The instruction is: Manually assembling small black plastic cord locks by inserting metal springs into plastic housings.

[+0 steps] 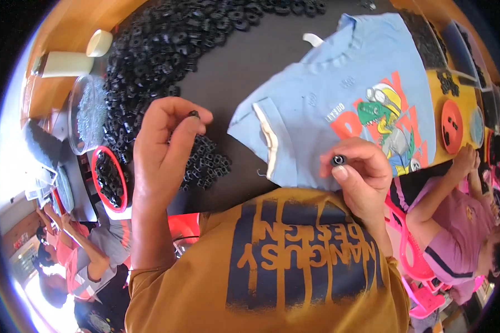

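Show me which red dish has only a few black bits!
The right red dish, on the yellow surface: it holds few; the left red dish is heaped with black pieces.

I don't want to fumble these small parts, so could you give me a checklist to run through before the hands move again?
1. Left hand has a grip: ok, a small dark piece is pinched at the thumb and fingertips.
2. Right hand has a grip: ok, a black ring-shaped piece sits between thumb and finger, its opening showing.
3. Which way the left hand's piece faces: cannot tell, too small and partly covered.
4. Right hand clear of the light-blue shirt: cannot tell, they overlap in this view.
5. Tabletop free of loose cloth: not ok, the shirt covers much of it.
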Demonstrator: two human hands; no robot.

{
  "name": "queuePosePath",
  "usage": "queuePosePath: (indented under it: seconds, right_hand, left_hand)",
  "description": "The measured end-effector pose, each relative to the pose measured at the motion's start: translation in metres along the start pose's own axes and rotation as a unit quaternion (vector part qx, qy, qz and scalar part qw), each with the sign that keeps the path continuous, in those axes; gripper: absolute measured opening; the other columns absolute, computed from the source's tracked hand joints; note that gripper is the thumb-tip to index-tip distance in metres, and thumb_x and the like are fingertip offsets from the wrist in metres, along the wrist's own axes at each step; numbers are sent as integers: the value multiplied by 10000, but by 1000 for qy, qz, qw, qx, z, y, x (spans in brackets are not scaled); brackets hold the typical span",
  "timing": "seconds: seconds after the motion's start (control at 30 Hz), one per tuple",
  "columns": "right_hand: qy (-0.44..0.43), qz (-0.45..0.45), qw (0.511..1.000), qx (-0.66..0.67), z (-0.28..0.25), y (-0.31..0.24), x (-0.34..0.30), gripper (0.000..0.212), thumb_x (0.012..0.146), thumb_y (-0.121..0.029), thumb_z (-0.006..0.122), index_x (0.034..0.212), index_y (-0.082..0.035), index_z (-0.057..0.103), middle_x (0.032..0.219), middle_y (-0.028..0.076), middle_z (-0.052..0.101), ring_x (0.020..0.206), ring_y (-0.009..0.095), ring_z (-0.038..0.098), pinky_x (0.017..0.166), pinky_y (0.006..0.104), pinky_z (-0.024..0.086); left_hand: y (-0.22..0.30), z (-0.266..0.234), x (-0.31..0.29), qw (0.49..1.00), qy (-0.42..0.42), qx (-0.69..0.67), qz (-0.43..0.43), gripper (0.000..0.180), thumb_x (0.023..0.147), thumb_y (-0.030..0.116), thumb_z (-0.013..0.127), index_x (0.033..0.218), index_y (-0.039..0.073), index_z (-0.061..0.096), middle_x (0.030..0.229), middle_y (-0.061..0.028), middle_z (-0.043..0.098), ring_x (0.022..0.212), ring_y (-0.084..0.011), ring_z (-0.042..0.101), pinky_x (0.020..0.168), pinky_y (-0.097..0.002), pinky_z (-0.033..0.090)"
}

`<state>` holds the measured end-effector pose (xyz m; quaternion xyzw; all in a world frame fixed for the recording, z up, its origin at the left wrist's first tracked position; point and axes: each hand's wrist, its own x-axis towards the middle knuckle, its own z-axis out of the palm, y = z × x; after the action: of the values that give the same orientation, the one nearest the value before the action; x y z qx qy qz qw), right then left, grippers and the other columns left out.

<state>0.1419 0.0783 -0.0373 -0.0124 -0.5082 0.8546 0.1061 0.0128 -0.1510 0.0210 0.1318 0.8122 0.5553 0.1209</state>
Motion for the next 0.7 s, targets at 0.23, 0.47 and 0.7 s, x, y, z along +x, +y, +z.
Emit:
queuePosePath:
  seconds: [0.23,0.47,0.7]
  right_hand:
    - [-1,9,1000,4,-3,4,-1,206,807,95,597,1004,40,580,983,89,610,880,120,586,767,243,468]
    - [-14,2,1000,-15,-5,4,0,186,818,51,621,1000,21,595,939,47,598,789,79,544,679,207,426]
    - [-13,-17,998,-53,-6,4,-1,144,817,-9,651,956,-9,614,831,5,588,729,56,514,612,193,393]
  left_hand:
    - [30,37,-15,968,-194,-150,-60,207,911,-20,439,1087,-42,545,970,-54,573,885,-99,562,810,-221,442]
    - [43,68,-6,952,-279,-117,-56,240,898,17,464,1129,-30,513,955,-41,556,856,-103,551,805,-233,447]
    - [36,72,0,950,-302,-71,-17,251,870,-1,529,1120,-11,525,941,-72,609,860,-114,593,767,-243,468]
